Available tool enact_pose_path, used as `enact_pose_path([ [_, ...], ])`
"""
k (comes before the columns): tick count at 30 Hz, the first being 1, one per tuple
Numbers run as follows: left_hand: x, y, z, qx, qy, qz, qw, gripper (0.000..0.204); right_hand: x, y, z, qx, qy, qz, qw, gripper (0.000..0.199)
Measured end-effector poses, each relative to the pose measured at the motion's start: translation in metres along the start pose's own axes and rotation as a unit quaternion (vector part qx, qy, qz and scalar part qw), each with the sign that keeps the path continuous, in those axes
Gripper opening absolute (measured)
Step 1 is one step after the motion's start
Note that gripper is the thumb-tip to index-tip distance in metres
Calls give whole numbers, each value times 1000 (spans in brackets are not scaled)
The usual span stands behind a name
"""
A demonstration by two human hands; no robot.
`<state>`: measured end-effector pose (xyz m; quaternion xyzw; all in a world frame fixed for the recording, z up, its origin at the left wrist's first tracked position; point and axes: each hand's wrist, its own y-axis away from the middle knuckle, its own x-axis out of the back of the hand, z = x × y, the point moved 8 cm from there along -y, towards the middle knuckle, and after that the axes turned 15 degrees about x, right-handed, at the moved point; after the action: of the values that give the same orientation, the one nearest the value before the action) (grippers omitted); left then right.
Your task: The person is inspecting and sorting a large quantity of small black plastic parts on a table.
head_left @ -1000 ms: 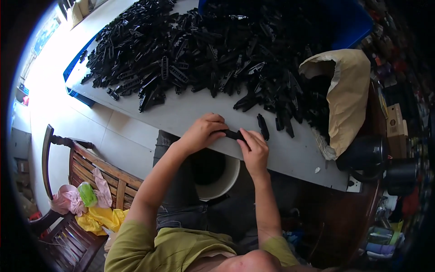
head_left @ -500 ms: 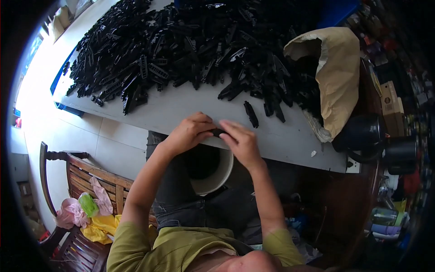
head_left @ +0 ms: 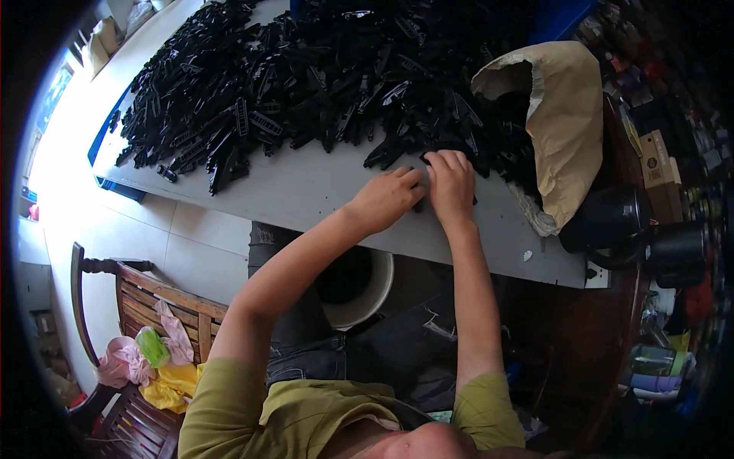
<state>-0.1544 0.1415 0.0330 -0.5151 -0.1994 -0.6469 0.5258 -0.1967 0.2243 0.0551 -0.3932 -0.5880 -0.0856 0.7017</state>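
Left hand (head_left: pixel 388 200) and right hand (head_left: pixel 453 183) had moved forward and rightward since the earlier frame, from the front edge of the grey table (head_left: pixel 306 187) to the near margin of the heap of black plastic parts (head_left: pixel 306 92). Nearest the wearer, below and left of the grip, stood a white bucket (head_left: pixel 376 301) with dark contents; farther left was a slatted wooden bench (head_left: pixel 180 300). At the grip, both hands were close together with fingers bent, and a single black plastic part (head_left: pixel 418 204) showed partly between them. Whether either hand grasped anything could not be determined. Right-hand fingertips reached the heap's edge. Right of the grip, an open brown paper sack (head_left: pixel 569 130) adjoined the heap. Beyond the grip, the heap spread leftward; past it, to the right, was a blue bin (head_left: pixel 562 19).
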Motion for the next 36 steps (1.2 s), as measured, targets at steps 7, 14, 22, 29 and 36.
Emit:
enact_pose_path([
  [7, 30, 19, -16, 6, 36, 15, 999, 33, 3, 75, 7, -356, -642, 297, 611, 30],
  [14, 28, 41, -41, 59, 226, -49, 971, 25, -26, 89, -23, -359, -556, 159, 732, 27],
  [22, 25, 46, -52, 100, 252, -58, 961, 26, 13, 55, -33, -107, -239, 44, 964, 32],
  [29, 29, 40, -45, 50, 275, -34, 960, 21, -2, 46, -34, -25, -268, 48, 962, 31],
  [36, 31, 68, -44, 57, 230, -59, 970, 21, -2, 42, -52, 33, -247, 9, 968, 26],
])
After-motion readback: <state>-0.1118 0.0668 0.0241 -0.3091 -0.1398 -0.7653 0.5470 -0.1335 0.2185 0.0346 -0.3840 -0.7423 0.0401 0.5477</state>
